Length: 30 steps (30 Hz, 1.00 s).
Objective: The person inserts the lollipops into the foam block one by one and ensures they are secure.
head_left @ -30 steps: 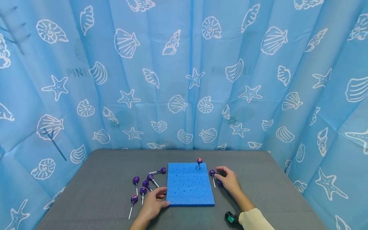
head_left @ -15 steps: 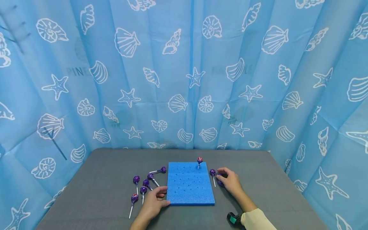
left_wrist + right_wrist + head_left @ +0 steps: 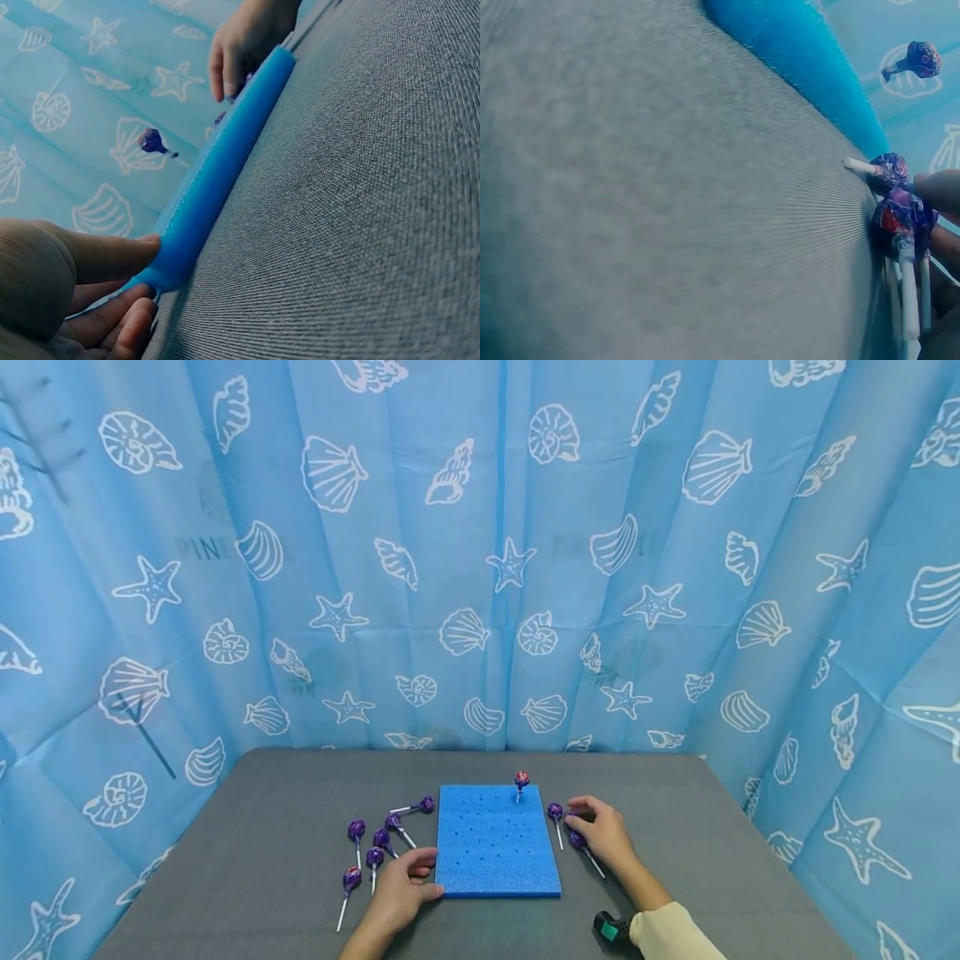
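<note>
Head view: blue foam board (image 3: 495, 878), left hand (image 3: 401, 885) clamped on its near-left corner, right hand (image 3: 604, 835) past its right edge. Judged step: selecting among lollipops (image 3: 577, 839) right of the board, calling for a clean single pinch. They overlap; cannot tell whether the right hand grips one.

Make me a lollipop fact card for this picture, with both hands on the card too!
Board: blue foam block on gray table
Standing: one lollipop, far right corner
Lying left: six lollipops
Lying right: at least two lollipops
Left hand: holds block's near left corner
Right hand: at right lollipops, grip unclear
</note>
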Available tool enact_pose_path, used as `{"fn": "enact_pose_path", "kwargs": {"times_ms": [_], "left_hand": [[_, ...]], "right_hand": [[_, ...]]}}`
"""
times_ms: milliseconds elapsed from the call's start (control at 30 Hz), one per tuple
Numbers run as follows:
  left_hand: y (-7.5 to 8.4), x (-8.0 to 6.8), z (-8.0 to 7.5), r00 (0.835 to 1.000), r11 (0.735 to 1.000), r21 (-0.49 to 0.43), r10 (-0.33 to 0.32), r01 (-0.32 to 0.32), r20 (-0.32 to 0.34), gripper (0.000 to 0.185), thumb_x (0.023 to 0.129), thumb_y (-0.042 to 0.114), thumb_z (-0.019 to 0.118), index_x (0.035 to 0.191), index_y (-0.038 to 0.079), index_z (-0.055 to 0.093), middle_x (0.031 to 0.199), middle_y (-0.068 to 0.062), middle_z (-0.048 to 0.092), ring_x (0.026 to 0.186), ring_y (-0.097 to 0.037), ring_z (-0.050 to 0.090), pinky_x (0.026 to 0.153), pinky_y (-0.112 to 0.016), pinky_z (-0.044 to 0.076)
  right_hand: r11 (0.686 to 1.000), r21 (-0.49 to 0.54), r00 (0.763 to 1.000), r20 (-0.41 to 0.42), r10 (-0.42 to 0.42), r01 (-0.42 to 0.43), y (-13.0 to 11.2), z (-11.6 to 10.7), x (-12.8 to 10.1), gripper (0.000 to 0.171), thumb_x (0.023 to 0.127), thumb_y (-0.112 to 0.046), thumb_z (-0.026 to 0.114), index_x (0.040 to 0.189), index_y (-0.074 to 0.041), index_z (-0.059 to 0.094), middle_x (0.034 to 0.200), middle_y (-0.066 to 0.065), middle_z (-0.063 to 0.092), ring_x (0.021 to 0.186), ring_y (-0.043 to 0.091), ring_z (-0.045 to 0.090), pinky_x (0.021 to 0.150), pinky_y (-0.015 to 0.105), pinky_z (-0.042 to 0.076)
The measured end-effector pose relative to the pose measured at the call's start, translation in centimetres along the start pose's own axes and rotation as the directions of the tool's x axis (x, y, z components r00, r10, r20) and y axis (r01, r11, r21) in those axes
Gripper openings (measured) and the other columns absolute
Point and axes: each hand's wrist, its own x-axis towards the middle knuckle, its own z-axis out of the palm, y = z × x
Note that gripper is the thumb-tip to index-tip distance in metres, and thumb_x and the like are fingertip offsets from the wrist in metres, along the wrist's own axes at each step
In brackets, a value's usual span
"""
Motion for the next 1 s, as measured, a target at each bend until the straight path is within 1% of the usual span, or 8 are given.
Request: {"fn": "enact_pose_path", "kwargs": {"times_ms": [267,433,567,667,767,900,1000], "left_hand": [[-0.1,0.0,0.0,1.000,1.000,-0.006,0.019,-0.019,-0.002,0.051,0.070,-0.001,0.082,0.117,-0.005,0.064,0.107,-0.015,0.067,0.094,-0.027,0.061,0.076,-0.033,0.052],[-0.2,-0.1,0.1,1.000,1.000,-0.008,0.015,-0.015,0.000,0.051,0.070,-0.001,0.082,0.117,-0.004,0.064,0.108,-0.014,0.067,0.094,-0.026,0.061,0.076,-0.034,0.052],[-0.1,-0.1,0.2,1.000,1.000,-0.007,0.012,-0.012,-0.006,0.052,0.070,-0.001,0.082,0.118,-0.004,0.063,0.108,-0.014,0.068,0.094,-0.026,0.062,0.076,-0.034,0.052],[-0.1,-0.1,0.2,1.000,1.000,-0.007,0.012,-0.012,-0.009,0.052,0.070,-0.001,0.082,0.118,-0.004,0.063,0.108,-0.014,0.068,0.094,-0.026,0.062,0.076,-0.034,0.052],[-0.1,-0.1,0.1,1.000,1.000,-0.008,0.006,-0.006,-0.006,0.052,0.070,-0.001,0.082,0.119,-0.004,0.063,0.108,-0.014,0.068,0.095,-0.026,0.062,0.076,-0.035,0.052],[-0.1,0.0,0.0,1.000,1.000,-0.005,-0.008,0.008,-0.001,0.052,0.070,-0.001,0.082,0.119,-0.003,0.063,0.108,-0.013,0.067,0.095,-0.026,0.061,0.078,-0.037,0.052],[-0.2,0.0,0.0,1.000,1.000,-0.003,-0.009,0.009,-0.003,0.052,0.070,-0.001,0.082,0.119,-0.003,0.063,0.109,-0.013,0.067,0.095,-0.026,0.061,0.078,-0.038,0.052]], "right_hand": [[1.000,0.004,1.000,-0.010,-0.008,0.008,-0.2,-0.1,0.6,0.021,0.086,-0.005,0.071,0.106,0.000,0.068,0.099,0.010,0.070,0.092,0.027,0.065,0.083,0.046,0.050],[0.999,0.035,0.999,-0.032,-0.005,0.007,-0.8,-0.4,1.1,0.023,0.089,-0.007,0.070,0.110,0.001,0.067,0.100,0.010,0.069,0.087,0.024,0.064,0.077,0.038,0.052],[0.999,0.047,0.999,-0.054,-0.007,0.010,-1.4,-0.6,1.6,0.023,0.090,-0.009,0.069,0.111,-0.001,0.067,0.103,0.010,0.068,0.084,0.021,0.063,0.072,0.032,0.050],[0.999,0.045,0.997,-0.073,-0.024,0.027,-2.0,-0.7,2.1,0.021,0.090,-0.009,0.070,0.110,-0.003,0.068,0.102,0.009,0.068,0.081,0.019,0.062,0.068,0.029,0.049],[0.998,0.043,0.995,-0.086,-0.051,0.054,-2.8,-0.8,2.5,0.021,0.090,-0.009,0.069,0.111,-0.005,0.069,0.102,0.009,0.068,0.079,0.018,0.061,0.066,0.029,0.049],[0.996,0.049,0.994,-0.088,-0.067,0.071,-3.9,-0.9,3.2,0.024,0.091,-0.010,0.068,0.114,-0.006,0.069,0.103,0.009,0.068,0.081,0.020,0.062,0.067,0.032,0.050],[0.994,0.055,0.991,-0.105,-0.087,0.093,-4.7,-0.9,3.8,0.024,0.091,-0.010,0.069,0.114,-0.005,0.070,0.101,0.009,0.068,0.081,0.020,0.062,0.067,0.032,0.050]]}}
